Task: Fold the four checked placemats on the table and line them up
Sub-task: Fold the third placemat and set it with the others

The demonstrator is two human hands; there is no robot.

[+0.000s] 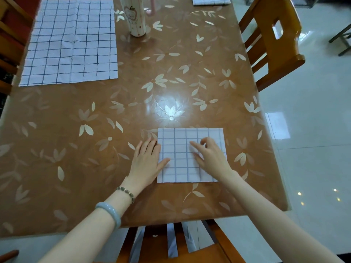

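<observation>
The folded placemat [178,154] lies flat near the table's [95,149] near edge, right of the middle, its slightly longer side running along that edge. The left hand [147,158] rests at the cloth's left border with fingers straight and together, the thumb laid over onto the cloth; it holds nothing and only steadies. The right hand [210,156] sits on the right half, forefinger stretched out flat and the other fingers bent with their tips on the cloth; whether they nip a layer or just press, I cannot tell.

This one looks finished, so the next job is probably the unfolded placemat [70,42], spread open at the far left corner, well apart from both hands. It lies away and to the left, with its long side seemingly running from near to far (the wide lens makes that hard to swear to); the left hand is the nearer, though reaching it likely calls for a lean.

A second folded placemat [210,0] sits at the far right corner, cut by the frame; the fourth is not to be made out. A tall printed cup [135,18] stands by the far edge, just right of the open cloth; its inside is hidden.
</observation>
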